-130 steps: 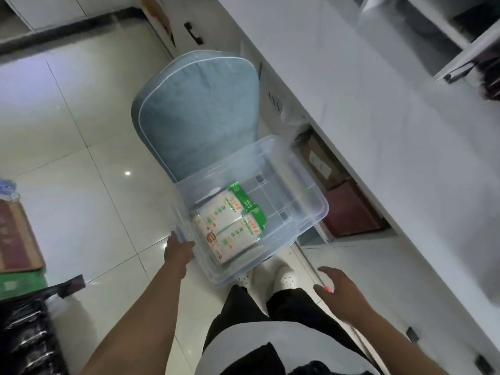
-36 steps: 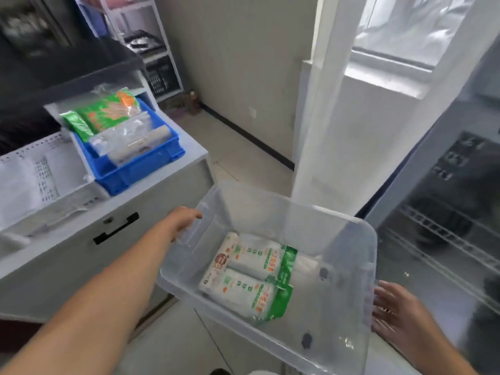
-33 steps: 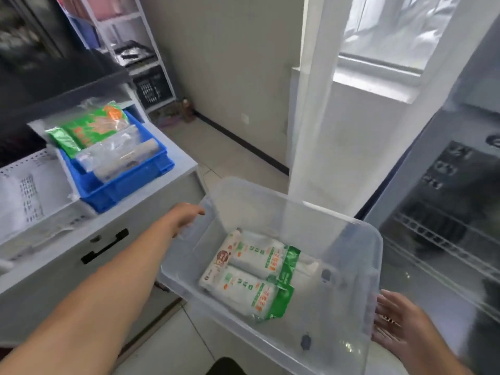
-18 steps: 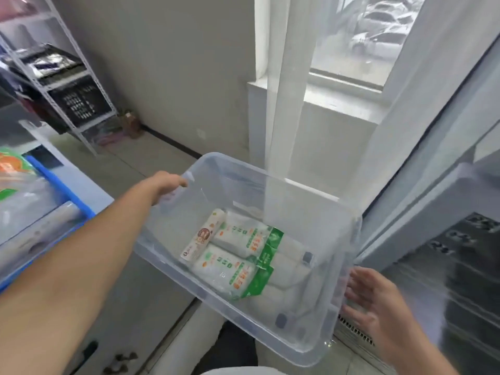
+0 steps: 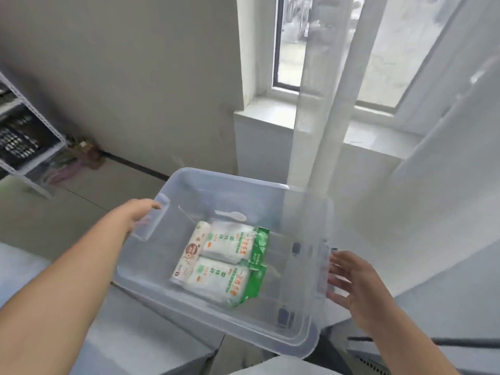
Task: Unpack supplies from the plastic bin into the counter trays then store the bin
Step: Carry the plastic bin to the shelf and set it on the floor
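Two hands: both at the clear plastic bin [image 5: 303,330], one at each end, the bin held up in the air in front of the person.
Left hand [image 5: 135,215]: at the bin's left end, fingers curled under the moulded handle there, gripping it; the fingertips are hidden behind the plastic.
Right hand [image 5: 357,282]: at the bin's right end, fingers spread and nearly straight, pressed against the outside of the handle; whether any finger hooks under the rim I cannot tell.
Bin: transparent, tilted with its near right corner lowest, above the grey counter [image 5: 130,345] that runs under its near left side.
Packs in the bin: two white-and-green packets [image 5: 230,262] lie side by side on the bin's floor, touching; a slim white roll pack [image 5: 190,254] lies along their left edge.
Spoon: a white plastic spoon [image 5: 232,215] lies on the bin's floor just beyond the packets.
Beyond the bin: a white curtain [image 5: 322,104] hangs past its far right corner, before a window [image 5: 290,41].
Left of the bin: a metal shelf rack [image 5: 29,147] against the wall.
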